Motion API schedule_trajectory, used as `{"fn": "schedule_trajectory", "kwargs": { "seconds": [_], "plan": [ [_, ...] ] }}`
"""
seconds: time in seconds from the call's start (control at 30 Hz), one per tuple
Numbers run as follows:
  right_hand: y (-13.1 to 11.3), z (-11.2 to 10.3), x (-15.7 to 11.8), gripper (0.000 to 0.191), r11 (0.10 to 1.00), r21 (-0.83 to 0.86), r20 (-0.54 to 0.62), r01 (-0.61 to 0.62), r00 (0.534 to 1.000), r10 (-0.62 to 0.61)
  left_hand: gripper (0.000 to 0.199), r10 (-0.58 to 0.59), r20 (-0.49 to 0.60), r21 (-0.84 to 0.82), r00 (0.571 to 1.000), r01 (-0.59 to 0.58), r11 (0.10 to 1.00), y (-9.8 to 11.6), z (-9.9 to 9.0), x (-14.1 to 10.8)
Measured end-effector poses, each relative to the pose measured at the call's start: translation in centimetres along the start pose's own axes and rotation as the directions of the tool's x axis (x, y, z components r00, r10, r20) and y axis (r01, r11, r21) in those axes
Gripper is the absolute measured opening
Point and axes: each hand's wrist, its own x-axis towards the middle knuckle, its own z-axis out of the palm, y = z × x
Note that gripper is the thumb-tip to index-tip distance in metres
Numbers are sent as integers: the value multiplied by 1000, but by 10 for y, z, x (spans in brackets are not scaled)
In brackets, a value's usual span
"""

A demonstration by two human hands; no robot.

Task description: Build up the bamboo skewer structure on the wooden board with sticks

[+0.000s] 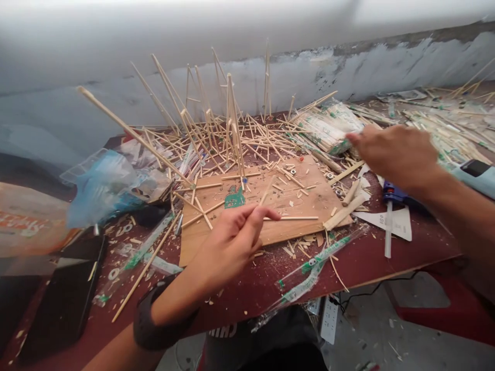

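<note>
My left hand [242, 234] is closed in a pinch over the front of a wooden board [325, 185]. A short, thin wooden stick [266, 191] rises from its fingers, and another thin stick [297, 218] lies on the board just beyond the fingertips. My right hand [400, 154] is raised at the right, its fingers curled closed; whether anything is in them is hidden. Beside it lie wrapped disposable chopsticks [328, 126], and below it a blue glue gun [393, 193] with a clear glue stick [389, 232] sticking out.
Stick frames [234, 123] stand upright at the back among many loose sticks. A crossed-stick piece [199, 203] rests on the board's left side. Plastic bags [112, 180] and a black phone-like slab [64, 299] lie left. Torn wrappers [313, 273] hang over the front edge; a power strip [329, 319] is below.
</note>
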Motion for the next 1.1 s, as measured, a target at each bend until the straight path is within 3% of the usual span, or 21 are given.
{"fn": "schedule_trajectory", "kwargs": {
  "seconds": [0.03, 0.13, 0.2, 0.3, 0.37, 0.47, 0.6, 0.87, 0.97, 1.1],
  "plan": [
    [15, 2, 1, 126, 993, -29, -71, -112, 991, 110, 43, -5, -8, -12, 1000, 5, 1000, 0, -1, -1],
    [25, 6, -9, 121, 994, 99, -181, -52, 981, 69, 44, 3, -3, 40, 1000, -2, 999, -1, 0, -1],
    [4, 4, -21, 102, 959, 242, -199, 146, 975, -99, 45, 13, -4, 68, 1000, -13, 998, -3, 2, 2],
    [-41, -1, -34, 85, 841, 379, -242, 387, 918, -313, 44, 26, -23, 94, 999, -24, 995, -6, 2, 5],
    [-63, -4, -36, 80, 774, 415, -245, 479, 878, -412, 43, 39, -32, 119, 999, -35, 992, -8, 2, 5],
    [-78, -3, -33, 78, 720, 422, -241, 550, 834, -496, 40, 57, -37, 178, 998, -50, 983, -7, 1, 4],
    [-80, 0, -32, 75, 679, 444, -238, 585, 807, -540, 36, 130, -26, 263, 991, -119, 958, -4, 2, 3],
    [-84, 3, -34, 73, 642, 491, -269, 588, 804, -531, 30, 275, -72, 434, 959, -218, 874, -3, 8, 0],
    [-82, 8, -33, 76, 678, 429, -316, 596, 803, -506, 31, 286, -88, 459, 954, -215, 862, -3, 10, -1],
    [-79, 8, -31, 79, 763, 287, -318, 579, 809, -494, 30, 218, -100, 382, 971, -165, 909, -1, 13, -3]
  ]
}}
